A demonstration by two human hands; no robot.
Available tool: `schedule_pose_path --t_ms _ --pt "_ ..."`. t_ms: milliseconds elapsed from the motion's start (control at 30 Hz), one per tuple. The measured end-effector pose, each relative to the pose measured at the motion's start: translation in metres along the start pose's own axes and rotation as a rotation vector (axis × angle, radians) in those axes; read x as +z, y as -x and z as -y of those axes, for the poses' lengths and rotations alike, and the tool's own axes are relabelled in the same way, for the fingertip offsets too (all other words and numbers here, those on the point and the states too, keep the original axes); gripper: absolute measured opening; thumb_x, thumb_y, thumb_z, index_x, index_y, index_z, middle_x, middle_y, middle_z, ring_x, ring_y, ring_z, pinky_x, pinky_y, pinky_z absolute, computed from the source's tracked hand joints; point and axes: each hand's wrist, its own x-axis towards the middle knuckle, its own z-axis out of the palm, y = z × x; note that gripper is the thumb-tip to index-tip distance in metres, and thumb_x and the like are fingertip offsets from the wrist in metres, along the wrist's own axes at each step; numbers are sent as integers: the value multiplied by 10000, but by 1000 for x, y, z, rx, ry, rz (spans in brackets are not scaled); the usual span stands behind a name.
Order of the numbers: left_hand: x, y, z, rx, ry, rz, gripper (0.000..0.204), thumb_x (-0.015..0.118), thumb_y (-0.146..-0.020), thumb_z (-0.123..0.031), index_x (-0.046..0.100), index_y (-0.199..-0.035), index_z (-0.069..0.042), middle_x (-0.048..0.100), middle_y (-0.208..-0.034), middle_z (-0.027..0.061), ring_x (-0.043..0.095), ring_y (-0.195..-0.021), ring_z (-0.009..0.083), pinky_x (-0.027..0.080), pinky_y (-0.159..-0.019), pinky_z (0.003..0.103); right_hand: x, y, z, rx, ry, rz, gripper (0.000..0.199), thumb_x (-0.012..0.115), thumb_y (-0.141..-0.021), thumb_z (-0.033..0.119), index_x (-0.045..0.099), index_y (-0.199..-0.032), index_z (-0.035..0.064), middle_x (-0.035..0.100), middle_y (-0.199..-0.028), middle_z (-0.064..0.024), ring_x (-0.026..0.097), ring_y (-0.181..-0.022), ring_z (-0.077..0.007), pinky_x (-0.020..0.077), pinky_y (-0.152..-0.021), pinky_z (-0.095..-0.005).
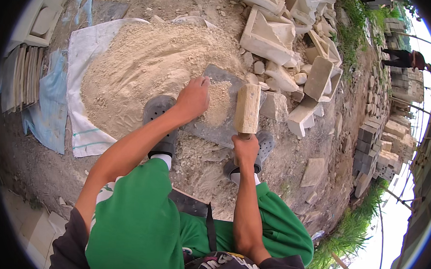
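Note:
My right hand (246, 150) is wrapped round the short handle of a wooden mallet (247, 108). The mallet's blocky, pale head is raised in front of the fist, above the right edge of a dark flat slab (208, 132). Crushed tan crumbs (218, 104) lie on that slab. At the slab's left side is my left hand (194, 98), its fingers curled together; whatever they hold, if anything, is hidden. Beyond and left of it spreads a big heap of tan grit (146, 67) on a white woven sheet (91, 45).
My feet in dark clogs (160, 113) flank the slab. Broken cream-coloured block pieces (269, 37) pile up at the far right. Stacked thin boards (27, 76) and a blue cloth (51, 104) lie at left. A person (417, 60) stands far right, near stacked grey blocks (366, 145).

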Motion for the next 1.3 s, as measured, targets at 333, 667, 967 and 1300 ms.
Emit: schedule_pose_path --t_ms 333,667,967,1300 --pt "13 10 -14 149 38 0 373 626 -850 -74 626 -1210 23 630 -1163 208 589 -1113 382 485 -961 435 31 6 -2 -73 -83 63 397 713 -736 244 679 -1007 -44 717 -907 -246 704 -909 -402 530 -800 -443" --pt "-31 36 -7 53 -145 100 749 824 -722 -273 514 -1355 -18 549 -1294 162 535 -1197 337 483 -977 421 21 7 24 -284 -242 19 341 738 -744 215 697 -1005 -1 725 -910 -233 707 -899 -412 549 -777 -437" --pt "-22 41 3 13 -70 147 742 830 -703 -220 518 -1345 -16 578 -1233 156 558 -1167 349 491 -970 433 23 2 36 -142 36 171 373 730 -736 247 709 -1025 11 714 -916 -258 684 -927 -446 546 -787 -485" --pt "-18 37 0 -20 -95 123 723 826 -696 -240 526 -1305 11 594 -1149 200 583 -1091 373 506 -915 453 46 4 20 -326 121 98 329 680 -794 257 678 -1038 37 711 -909 -240 664 -918 -472 543 -781 -504"
